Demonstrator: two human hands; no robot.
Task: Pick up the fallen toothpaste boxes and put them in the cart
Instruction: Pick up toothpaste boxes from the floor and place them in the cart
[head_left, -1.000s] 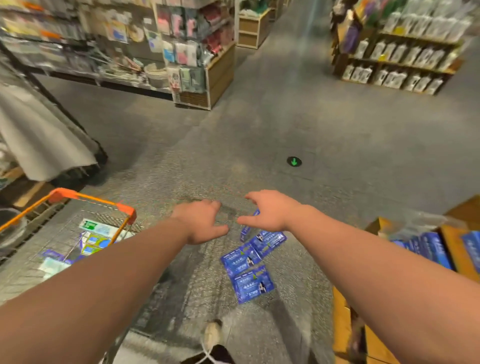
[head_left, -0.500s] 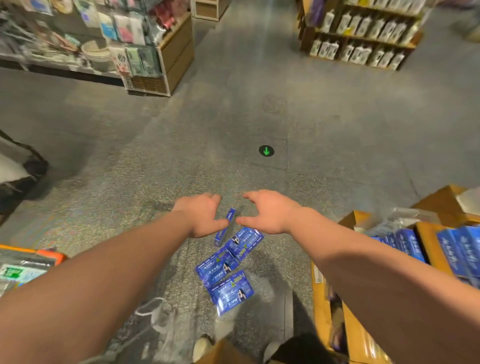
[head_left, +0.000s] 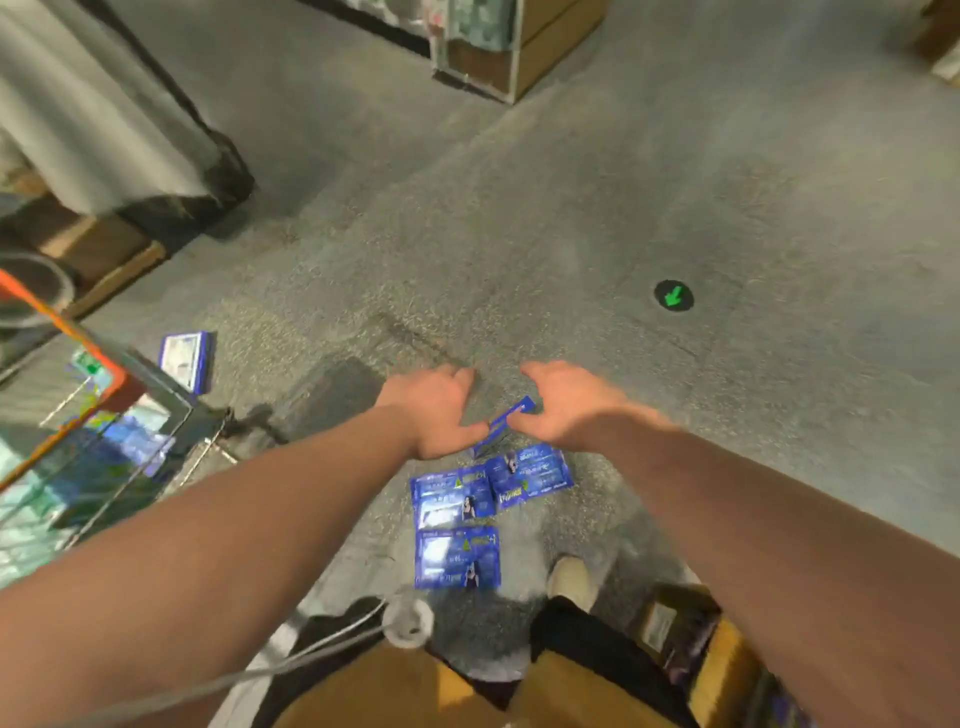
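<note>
Reaching down toward the speckled grey floor (head_left: 597, 218), both bare hands sit close together over a thin blue toothpaste box (head_left: 506, 422) that stands on its edge; the left hand (head_left: 434, 410) and the right hand (head_left: 563, 408) each touch it with a thumb and curled fingers, pinching it between them, though motion blur makes it impossible to tell whether it has left the floor. Just below the hands, three more flat blue toothpaste boxes lie face up: one to the right (head_left: 530, 475), one overlapping it on the left (head_left: 451, 496), and one nearest the person's feet (head_left: 457, 557). A fifth blue box (head_left: 186, 359) lies well apart to the left, beside the orange-rimmed wire shopping cart (head_left: 111, 376), which holds several blurred packages. A round black floor sticker with a green arrow (head_left: 674, 295) sits farther out to the right. A pale shoe (head_left: 571, 582) shows beside the nearest box.
</note>
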